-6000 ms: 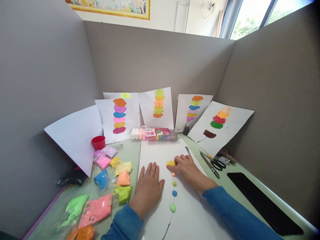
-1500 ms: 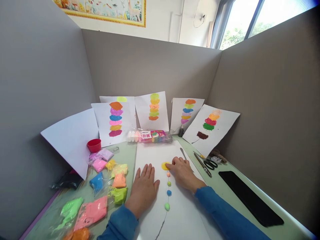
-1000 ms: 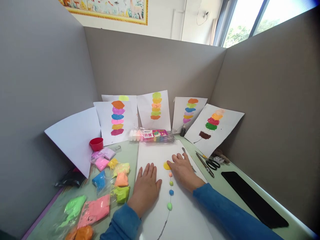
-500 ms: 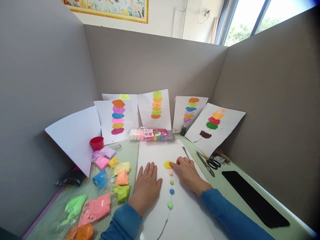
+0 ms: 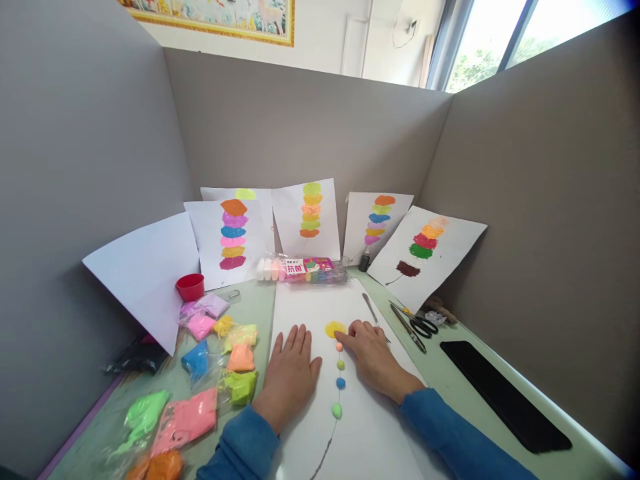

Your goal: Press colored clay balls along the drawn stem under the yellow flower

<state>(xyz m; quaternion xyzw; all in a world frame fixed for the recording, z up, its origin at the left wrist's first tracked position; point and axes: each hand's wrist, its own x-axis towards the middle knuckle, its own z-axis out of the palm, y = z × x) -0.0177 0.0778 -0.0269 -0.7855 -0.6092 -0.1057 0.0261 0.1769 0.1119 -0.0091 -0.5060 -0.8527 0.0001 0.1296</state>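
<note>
I see the left hand (image 5: 289,373) spread flat on the white paper (image 5: 305,303), grasping nothing. The right hand (image 5: 376,357) pinches nothing I can make out — its index fingertip meets the edge of the yellow clay disc (image 5: 333,329), on the paper just beyond the peach clay ball (image 5: 339,347). Too much pressure could, I judge, thin that edge; a sagging knuckle could squash the ball — and without the flat palm, the paper might skid.

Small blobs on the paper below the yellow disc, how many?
4, in a line: peach blob nearest the yellow disc, then lime blob, blue blob, and light-green blob farthest.
</note>
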